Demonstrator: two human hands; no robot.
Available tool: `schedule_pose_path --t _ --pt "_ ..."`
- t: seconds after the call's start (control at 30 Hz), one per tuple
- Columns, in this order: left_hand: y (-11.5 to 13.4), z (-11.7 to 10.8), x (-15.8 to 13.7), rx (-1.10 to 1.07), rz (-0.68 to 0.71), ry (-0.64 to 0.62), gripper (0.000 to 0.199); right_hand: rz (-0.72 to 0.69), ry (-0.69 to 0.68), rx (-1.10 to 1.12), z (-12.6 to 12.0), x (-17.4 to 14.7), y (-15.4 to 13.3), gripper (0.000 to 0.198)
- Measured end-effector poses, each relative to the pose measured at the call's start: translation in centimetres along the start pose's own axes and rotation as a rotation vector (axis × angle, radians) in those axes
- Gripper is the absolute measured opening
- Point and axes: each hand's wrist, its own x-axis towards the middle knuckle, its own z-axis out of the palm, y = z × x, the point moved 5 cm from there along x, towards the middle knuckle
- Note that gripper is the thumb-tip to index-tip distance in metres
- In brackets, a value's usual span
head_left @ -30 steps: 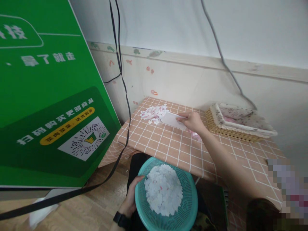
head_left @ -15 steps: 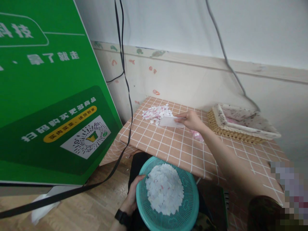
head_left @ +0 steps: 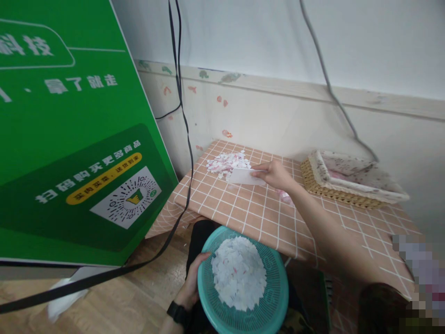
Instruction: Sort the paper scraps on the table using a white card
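My left hand (head_left: 195,278) grips the left rim of a teal plastic basket (head_left: 278,297), its thumb over the edge. A heap of small white paper pieces (head_left: 238,273) lies inside that basket, below the table's front edge. Out over the table, my right hand (head_left: 274,174) pinches a flat white card (head_left: 245,176). The card's left end meets the edge of a loose pile of white and pink paper scraps (head_left: 227,162). A small pink and white item (head_left: 285,197) lies beside my right forearm, partly hidden by it.
A brown checked cloth (head_left: 253,213) covers the table, which stands against the wall. On its right side sits a wicker basket with a floral lining (head_left: 347,195). A large green panel (head_left: 86,111) rises on the left, and a black strap (head_left: 187,185) hangs before the table.
The view has shifted very slightly. Both hands keep their holds, and the card stays by the scrap pile with hardly any movement.
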Motion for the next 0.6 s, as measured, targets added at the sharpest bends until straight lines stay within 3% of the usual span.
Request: schedule_pose_path --t 0.2,0.33,0.6 --pt "-0.1 0.0 0.0 -0.009 -0.026 -0.007 0.022 0.008 0.072 -0.005 -0.1 0.5 -0.3 0.027" --pt "0.1 0.1 -0.1 0.003 -0.023 -0.008 0.024 -0.078 0.099 -0.11 0.5 1.6 -1.8 0.027" --pt "0.3 0.3 -0.4 -0.006 0.007 0.004 0.021 -0.193 -0.132 -0.195 0.2 3.3 -3.6 0.022"
